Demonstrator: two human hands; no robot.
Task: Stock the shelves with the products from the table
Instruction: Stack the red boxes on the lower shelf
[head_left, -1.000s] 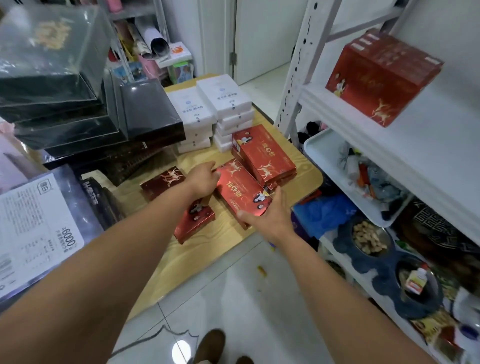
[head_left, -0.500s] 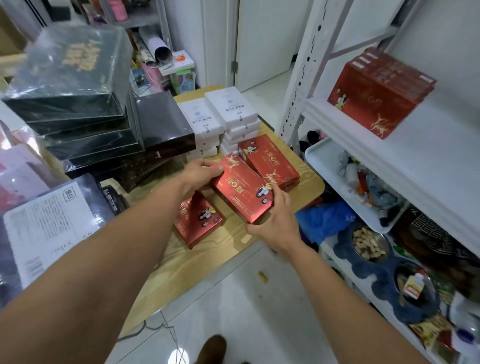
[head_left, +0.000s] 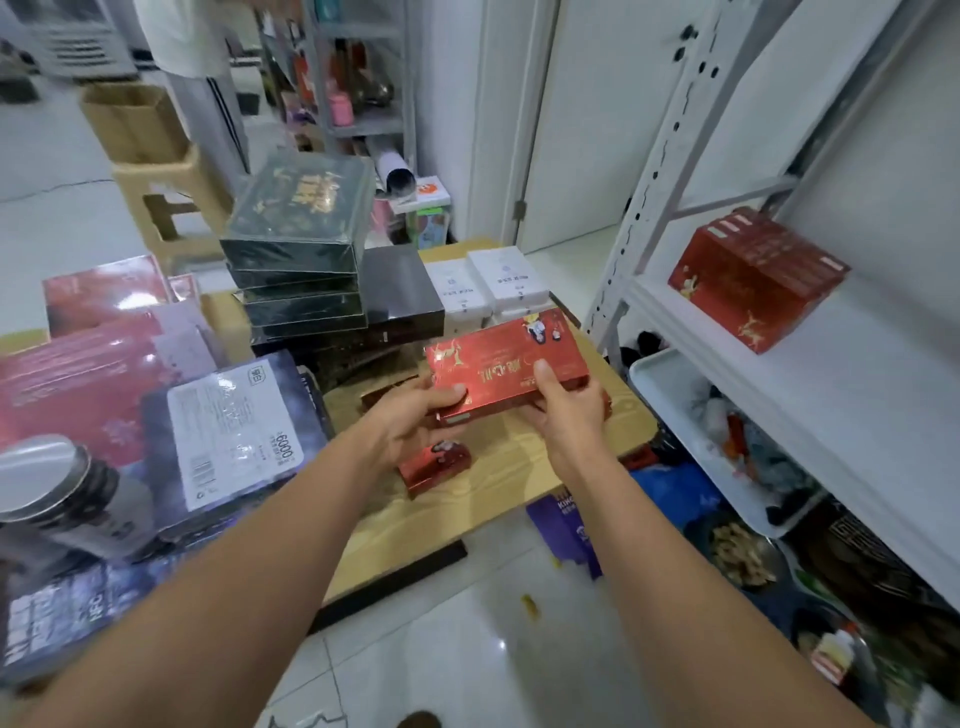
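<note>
box: the red box (head_left: 506, 364) was up off the table (head_left: 519, 467), roughly level, just left of the shelf (head_left: 831, 374)
left hand (head_left: 410, 421): gripped the near-left corner, thumb on top, fingers curled under
right hand (head_left: 566, 410): clamped on the near-right edge, thumb on the lid
shelf: already had a red stack (head_left: 753, 280), with bare space beside it
tip: imo swing it right while keeping it level, clear the post (head_left: 660, 171), then butt it against that stack, same way round
watch out: the finish looked glossy and maybe slippery, so keep 2 hands on till it's seated
left to do: at least 1 spare box (head_left: 436, 465) on the table, plus white boxes (head_left: 498, 275)
</note>
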